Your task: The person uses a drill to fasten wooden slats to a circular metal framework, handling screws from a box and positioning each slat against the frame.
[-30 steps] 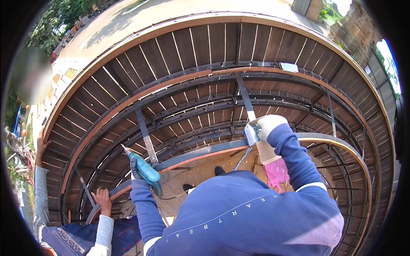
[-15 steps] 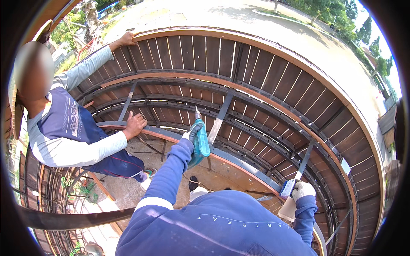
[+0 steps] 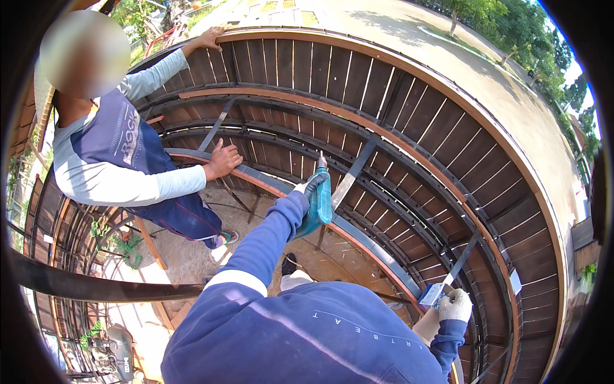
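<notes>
Left hand (image 3: 313,184), gloved, is wrapped around a teal drill (image 3: 322,201), whose tip points away from the body toward the dark slats (image 3: 352,80). Right hand (image 3: 455,305), in a pale glove, grips a small blue-and-white box (image 3: 431,296) near the inner rail (image 3: 369,243); whether the box touches that rail I cannot tell.

The inner rail curves between the wearer and the stepped slats. A flat metal bar (image 3: 352,178) slants up from it just right of the drill, and a second bar (image 3: 462,259) rises beside the box. On the left stands a co-worker (image 3: 118,137), one hand (image 3: 208,38) on the outer rim (image 3: 384,54) and the other (image 3: 222,161) on the inner rail. A dark curved beam (image 3: 96,288) crosses at lower left, with a plank (image 3: 151,243) and a leafy green bunch (image 3: 130,249) behind it.

Compared with half a second ago, the view has shifted and more of a machine (image 3: 118,352) shows at the bottom left. The drill remains just left of the same bar, the box is still held, and the co-worker's hands keep their places. A second ago only part of the co-worker showed.
</notes>
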### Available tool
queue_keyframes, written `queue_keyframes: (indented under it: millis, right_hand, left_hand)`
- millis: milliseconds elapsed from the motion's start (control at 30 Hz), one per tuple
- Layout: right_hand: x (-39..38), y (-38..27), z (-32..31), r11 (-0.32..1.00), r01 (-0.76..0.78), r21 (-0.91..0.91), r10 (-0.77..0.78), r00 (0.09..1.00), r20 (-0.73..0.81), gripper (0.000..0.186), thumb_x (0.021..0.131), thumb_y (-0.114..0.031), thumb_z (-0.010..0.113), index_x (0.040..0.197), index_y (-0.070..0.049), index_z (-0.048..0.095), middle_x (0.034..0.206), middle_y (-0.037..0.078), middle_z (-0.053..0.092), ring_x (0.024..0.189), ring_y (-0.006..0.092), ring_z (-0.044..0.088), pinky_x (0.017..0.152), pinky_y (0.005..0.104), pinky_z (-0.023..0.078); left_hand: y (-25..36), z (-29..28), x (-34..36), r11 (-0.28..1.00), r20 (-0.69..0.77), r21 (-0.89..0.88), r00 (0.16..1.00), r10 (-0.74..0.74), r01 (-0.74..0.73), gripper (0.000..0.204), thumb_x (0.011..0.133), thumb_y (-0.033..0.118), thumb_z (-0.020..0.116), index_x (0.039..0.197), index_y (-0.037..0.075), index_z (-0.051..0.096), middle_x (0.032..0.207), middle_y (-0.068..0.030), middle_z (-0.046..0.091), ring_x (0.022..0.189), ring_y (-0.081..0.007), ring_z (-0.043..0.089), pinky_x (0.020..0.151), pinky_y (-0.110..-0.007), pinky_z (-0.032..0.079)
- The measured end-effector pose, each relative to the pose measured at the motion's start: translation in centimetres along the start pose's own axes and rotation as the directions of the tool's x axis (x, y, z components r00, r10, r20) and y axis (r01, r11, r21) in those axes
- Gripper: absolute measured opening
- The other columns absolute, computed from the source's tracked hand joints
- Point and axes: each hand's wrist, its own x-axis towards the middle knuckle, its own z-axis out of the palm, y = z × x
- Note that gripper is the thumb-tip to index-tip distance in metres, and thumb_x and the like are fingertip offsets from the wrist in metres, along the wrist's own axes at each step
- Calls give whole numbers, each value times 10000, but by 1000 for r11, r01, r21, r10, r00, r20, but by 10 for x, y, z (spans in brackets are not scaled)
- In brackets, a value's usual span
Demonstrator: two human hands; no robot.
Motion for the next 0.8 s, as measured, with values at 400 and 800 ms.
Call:
queue_keyframes:
  millis: [400, 800]
  right_hand:
    - [7, -26, -52, 574, -83, 815, 250, 965, -77, 206, 866, 81, 539, 1019, -52, 576, 880, 59, 645, 659, 85, 556, 585, 238, 470]
    - [0, -195, -50, 232, -12, 973, 103, 995, -12, 581, 908, 37, 536, 1480, -31, 465, 918, 108, 683, 705, 137, 658, 630, 249, 535]
  left_hand:
    - [-31, -24, 54, 997, -34, 77, 999, 2, 1, 871, 714, 656, 868, 1296, 44, 652, 1112, -124, 729, 930, -264, 722, 846, -407, 604]
    - [-21, -21, -8, 986, -65, -4, 984, 163, -164, 742, 754, 578, 873, 1270, 83, 673, 1058, -62, 714, 882, -206, 692, 817, -375, 608]
